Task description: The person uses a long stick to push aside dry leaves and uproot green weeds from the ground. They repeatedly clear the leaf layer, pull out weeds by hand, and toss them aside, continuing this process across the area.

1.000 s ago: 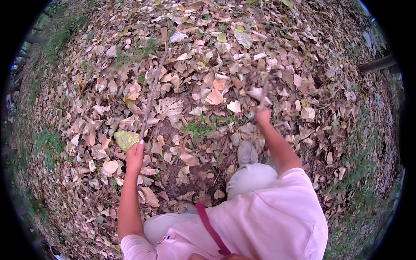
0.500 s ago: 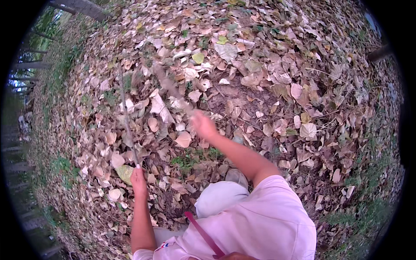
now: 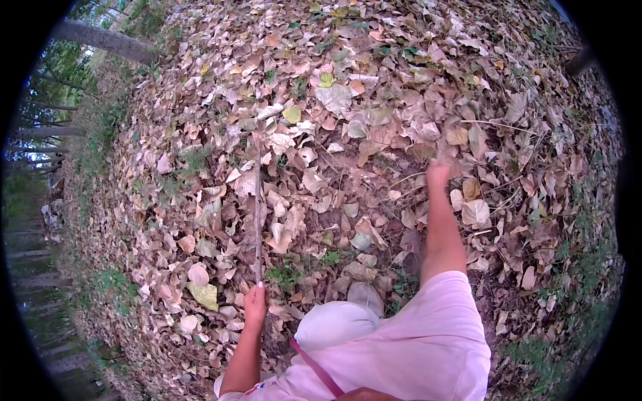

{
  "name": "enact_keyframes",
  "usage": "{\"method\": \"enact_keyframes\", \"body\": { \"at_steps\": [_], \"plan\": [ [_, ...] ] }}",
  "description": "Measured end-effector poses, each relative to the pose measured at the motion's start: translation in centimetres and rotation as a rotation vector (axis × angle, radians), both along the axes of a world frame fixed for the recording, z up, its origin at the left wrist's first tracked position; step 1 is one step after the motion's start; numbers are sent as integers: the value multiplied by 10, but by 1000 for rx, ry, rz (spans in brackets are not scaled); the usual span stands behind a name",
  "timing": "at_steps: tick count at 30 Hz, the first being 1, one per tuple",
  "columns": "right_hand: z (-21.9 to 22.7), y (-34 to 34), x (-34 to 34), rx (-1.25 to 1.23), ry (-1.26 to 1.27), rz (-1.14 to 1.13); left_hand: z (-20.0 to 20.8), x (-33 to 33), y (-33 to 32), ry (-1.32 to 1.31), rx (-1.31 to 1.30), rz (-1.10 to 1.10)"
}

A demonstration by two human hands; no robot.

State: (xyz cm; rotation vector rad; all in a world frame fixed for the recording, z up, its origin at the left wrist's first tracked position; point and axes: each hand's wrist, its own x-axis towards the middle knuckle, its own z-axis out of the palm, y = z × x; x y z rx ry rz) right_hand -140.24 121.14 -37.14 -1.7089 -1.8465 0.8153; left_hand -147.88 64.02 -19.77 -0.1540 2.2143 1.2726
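Note:
A long, thin, brownish stick (image 3: pixel 258 220) is gripped near its lower end by my left hand (image 3: pixel 255 305), fingers closed, thumb along the wood. It points away from me over dry fallen leaves. Farther off and to the right, my right arm is stretched out, and my right hand (image 3: pixel 439 171) is closed around a second stick (image 3: pixel 447 130). That one is smeared by motion, so its full length and far tip cannot be made out. Beneath the hands lie tan, brown and a few yellow leaves, with a large yellowish leaf (image 3: pixel 204 295) left of my left hand.
A patch of brown soil (image 3: pixel 348 170) shows among the leaves between the sticks. Small green plants (image 3: pixel 284 275) grow near my knee. Tree trunks (image 3: pixel 110 41) stand at the far left, another trunk (image 3: pixel 579 61) at the far right. Thin twigs (image 3: pixel 498 124) lie at right.
My right hand has swung to the right with its blurred stick. My left hand has shifted right and nearer to me, its stick now more upright in view. Some leaves between them have moved.

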Motion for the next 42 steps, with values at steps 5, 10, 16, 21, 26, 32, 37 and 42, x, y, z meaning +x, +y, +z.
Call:
{"method": "enact_keyframes", "body": {
  "at_steps": [5,10,16,21,26,32,37,42],
  "plan": [
    [15,-132,-116,-236,115,451,2,-4,2,-24,17,65],
    [66,-246,-148,-413,109,1003,1,-14,8,7,-1,121],
    [106,-151,-125,-72,496,629,0,-17,2,37,44,153],
    [61,-12,-57,16,176,-180,-6,-1,-23,-52,-3,238],
    [1,-10,-61,101,62,85,-36,12,-34,-98,20,265],
    [13,-176,-163,-317,-32,837,-22,-5,11,-90,7,162],
    [82,-264,-150,-353,53,1258,-11,-14,38,-48,14,58],
    [109,-227,-124,-428,130,1160,-36,-28,51,187,-139,-180]
  ]
}}
